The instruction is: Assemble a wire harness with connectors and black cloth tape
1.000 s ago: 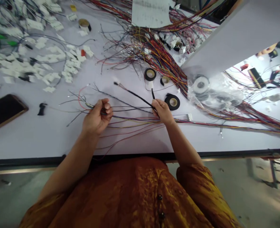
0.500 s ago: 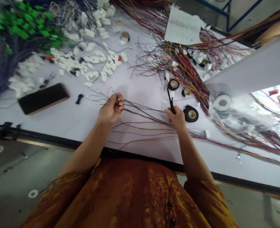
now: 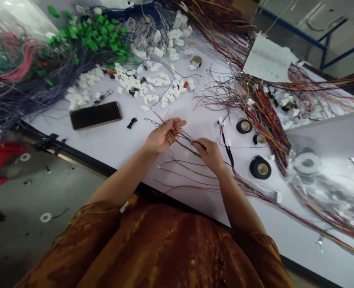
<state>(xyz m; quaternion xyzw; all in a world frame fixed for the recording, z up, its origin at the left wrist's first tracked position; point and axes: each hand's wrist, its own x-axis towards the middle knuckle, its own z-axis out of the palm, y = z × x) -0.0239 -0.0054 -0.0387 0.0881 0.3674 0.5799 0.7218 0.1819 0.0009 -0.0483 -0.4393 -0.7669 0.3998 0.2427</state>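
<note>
My left hand is closed on the loose ends of a thin wire bundle, fingers pinching the strands. Close beside it, my right hand pinches the same wires, and they run on past it to the right across the white table. A black taped branch with a white connector lies just right of my right hand. Loose red and yellow strands trail toward the table's front edge below both hands.
A dark phone lies left of my hands. White connectors and green ones are heaped behind. Three tape rolls sit to the right, beside a multicoloured harness, a plastic bag and a paper sheet.
My right hand has let go of the black taped branch and moved left, close to my left hand. The view has swung left, showing more connectors and the floor.
</note>
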